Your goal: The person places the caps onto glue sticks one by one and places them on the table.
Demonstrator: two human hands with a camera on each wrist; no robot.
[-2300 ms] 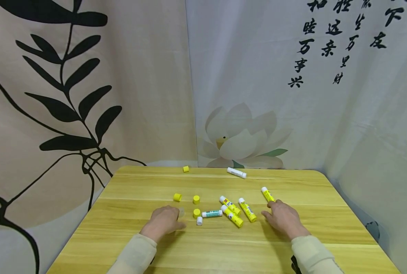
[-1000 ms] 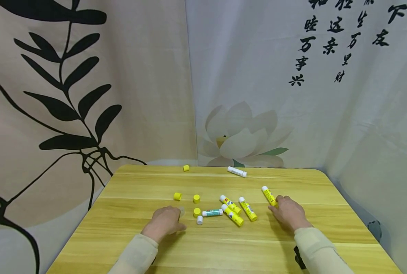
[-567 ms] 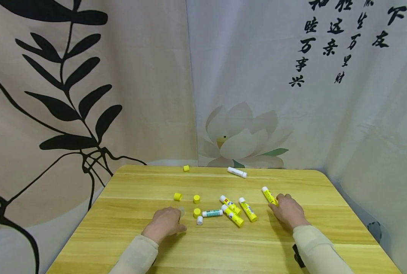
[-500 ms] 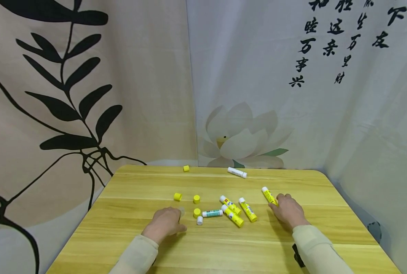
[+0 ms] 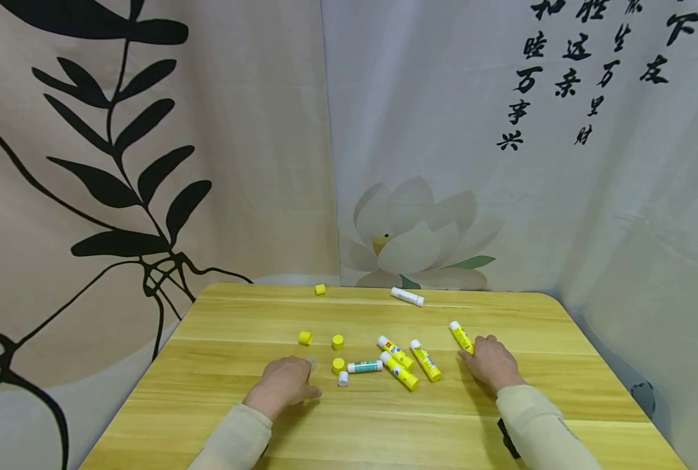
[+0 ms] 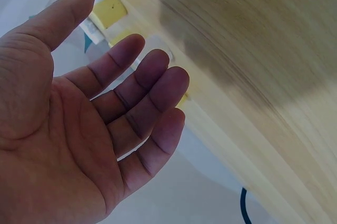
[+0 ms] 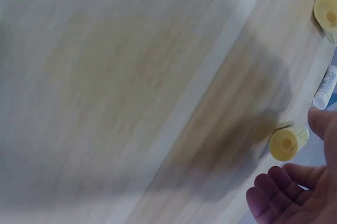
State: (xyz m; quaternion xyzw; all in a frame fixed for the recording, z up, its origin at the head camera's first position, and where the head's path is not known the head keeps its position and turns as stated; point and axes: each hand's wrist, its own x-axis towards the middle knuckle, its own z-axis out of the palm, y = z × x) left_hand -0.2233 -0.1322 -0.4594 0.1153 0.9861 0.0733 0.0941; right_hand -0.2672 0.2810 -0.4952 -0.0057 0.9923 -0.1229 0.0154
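My left hand point(image 5: 284, 384) hovers over the left of the table with relaxed fingers and nothing in its palm, as the left wrist view shows. A small translucent cap point(image 5: 311, 361) lies just past its fingertips. My right hand point(image 5: 491, 362) is beside a yellow glue stick point(image 5: 461, 336) with a white end. In the right wrist view, that stick's round yellow base point(image 7: 285, 144) shows between thumb and fingers, with a gap to the fingers. Left of it lie three more yellow glue sticks, one of them point(image 5: 425, 360) nearest the right hand.
A teal-and-white glue stick point(image 5: 364, 367) lies mid-table next to a small white cap point(image 5: 343, 378) and a yellow cap point(image 5: 339, 365). More yellow caps point(image 5: 305, 338) are scattered behind. A white glue stick point(image 5: 407, 296) lies by the far edge of the wooden table point(image 5: 349, 431), before a curtain.
My right hand has shifted right, showing more of the yellow glue stick, then edged back slightly in the last half second. My left hand and the things on the table have stayed put.
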